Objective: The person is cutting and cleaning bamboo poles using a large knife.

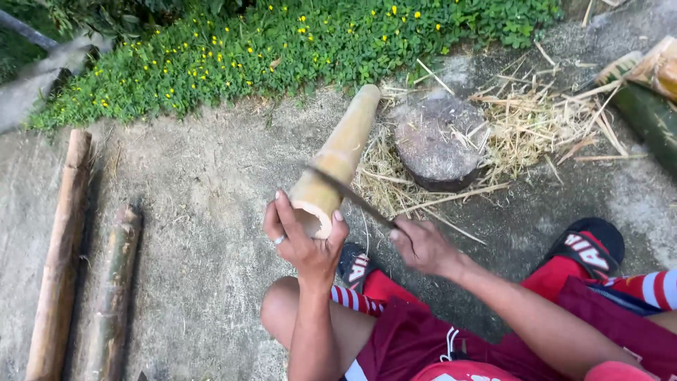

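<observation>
My left hand (305, 240) is gripping the open end of a bamboo tube (338, 159) leaning over the ground. My right hand (422, 245) is squeezing a knife (349, 194) against it.

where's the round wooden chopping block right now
In the head view, the chopping block sits upper right of centre on straw, just right of the bamboo tube.

Left hand (305, 240) gripping bamboo tube (337, 161), right hand (421, 245) holding blade (345, 192) across it
</observation>
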